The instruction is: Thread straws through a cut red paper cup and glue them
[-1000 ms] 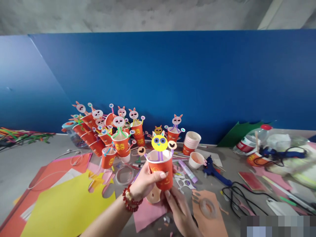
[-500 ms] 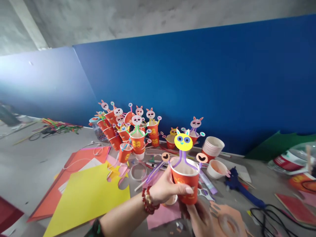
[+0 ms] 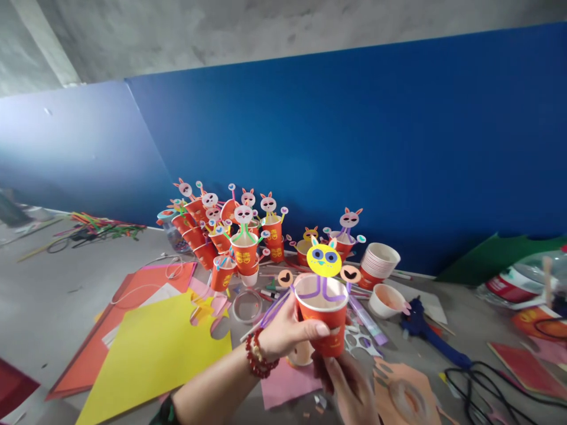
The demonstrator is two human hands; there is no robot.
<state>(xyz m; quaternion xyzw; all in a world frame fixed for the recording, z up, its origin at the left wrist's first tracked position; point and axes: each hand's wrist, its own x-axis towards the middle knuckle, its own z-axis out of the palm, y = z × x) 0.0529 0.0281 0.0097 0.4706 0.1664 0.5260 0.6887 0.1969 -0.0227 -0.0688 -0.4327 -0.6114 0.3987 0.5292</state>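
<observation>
Upright, mouth up, the red cup (image 3: 325,321) sits in my left hand (image 3: 283,330) grip; my right hand (image 3: 349,383) grips its base. Inside stands a yellow-faced figure (image 3: 324,260).

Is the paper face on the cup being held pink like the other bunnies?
No, the face above the held red cup is yellow with blue eyes.

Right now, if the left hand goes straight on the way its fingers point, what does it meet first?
The left hand points right and already grips the red paper cup. Beyond it, probably the purple marker, though depth is unclear.
</observation>
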